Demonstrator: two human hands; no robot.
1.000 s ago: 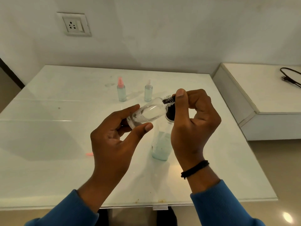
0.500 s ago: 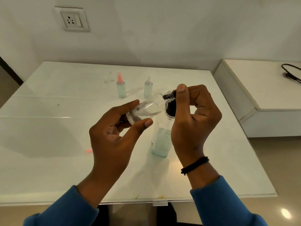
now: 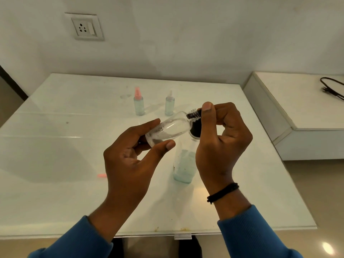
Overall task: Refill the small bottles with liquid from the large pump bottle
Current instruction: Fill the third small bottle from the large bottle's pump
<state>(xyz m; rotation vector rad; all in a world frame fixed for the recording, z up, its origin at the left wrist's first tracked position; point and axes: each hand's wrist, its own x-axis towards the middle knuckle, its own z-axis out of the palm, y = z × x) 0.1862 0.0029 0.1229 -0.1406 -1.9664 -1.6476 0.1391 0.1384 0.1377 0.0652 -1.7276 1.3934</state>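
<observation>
White glossy tabletop (image 3: 55, 183) against a plain wall; left hand (image 3: 130, 161) grips a small clear bottle (image 3: 167, 130), right hand (image 3: 221, 138) pinches the pump nozzle (image 3: 197, 113) mid-frame.

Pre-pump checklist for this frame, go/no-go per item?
1. Small clear bottle held: ok, left hand grips its base.
2. Cap off: ok, threaded neck bare.
3. Neck at the black pump head: ok, tilted against it; whether the nozzle is inside the mouth, cannot tell.
4. Right hand on pump: ok, thumb over the top, fingers curled round it.
5. Large pump bottle has liquid: ok, blue-green fill in the lower part.
6. Large bottle steady: cannot tell, it stands on the table with nothing gripping its body.
</observation>
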